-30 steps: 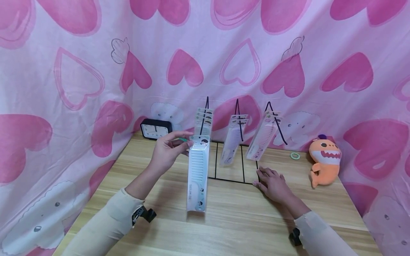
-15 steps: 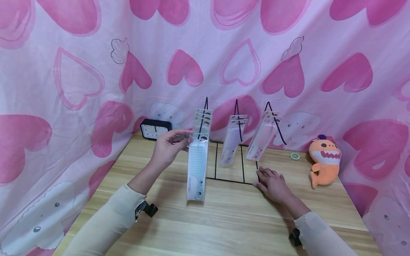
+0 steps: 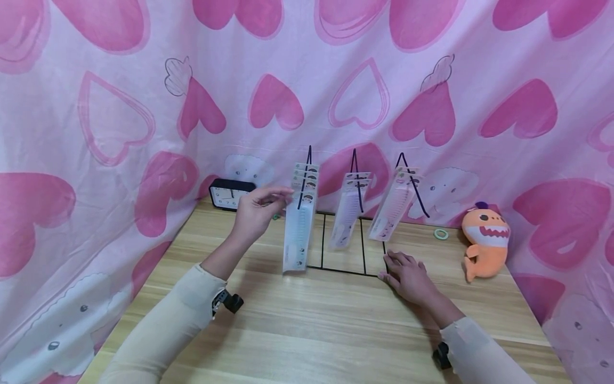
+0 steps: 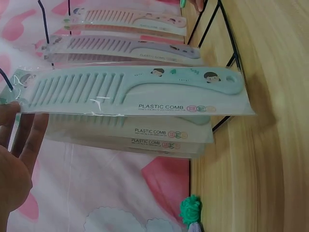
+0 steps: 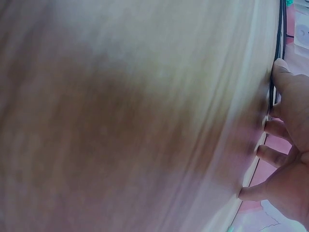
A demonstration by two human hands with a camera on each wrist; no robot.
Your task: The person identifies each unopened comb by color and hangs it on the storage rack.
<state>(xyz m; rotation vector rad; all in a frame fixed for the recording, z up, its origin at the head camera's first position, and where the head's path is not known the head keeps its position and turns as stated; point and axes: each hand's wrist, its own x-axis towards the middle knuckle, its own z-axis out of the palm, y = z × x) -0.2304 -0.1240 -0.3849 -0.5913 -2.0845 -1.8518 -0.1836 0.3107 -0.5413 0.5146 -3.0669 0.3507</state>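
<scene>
My left hand (image 3: 256, 213) pinches the upper left corner of a packaged pale green plastic comb (image 3: 296, 240). This pack hangs upright at the left prong of a black wire rack (image 3: 342, 272), and the prong's end shows in front of its top. Behind it hang several more green comb packs (image 4: 174, 134), partly hidden. Lilac comb packs (image 3: 347, 213) are on the middle prong and pink comb packs (image 3: 394, 205) on the right one. My right hand (image 3: 408, 277) rests on the table, fingers spread, its fingertips touching the rack's front right base wire.
Left of the rack, a black-framed clock (image 3: 232, 194) stands at the table's back edge. An orange plush shark (image 3: 486, 242) sits at the right, beside a small green ring (image 3: 441, 234). A green knotted item (image 4: 190, 210) lies near the rack's left. Heart-print fabric (image 3: 275, 101) encloses the table.
My left hand has moved the green comb pack away from me and up, from in front of the left prong to right against the packs there. The right hand has stayed put.
</scene>
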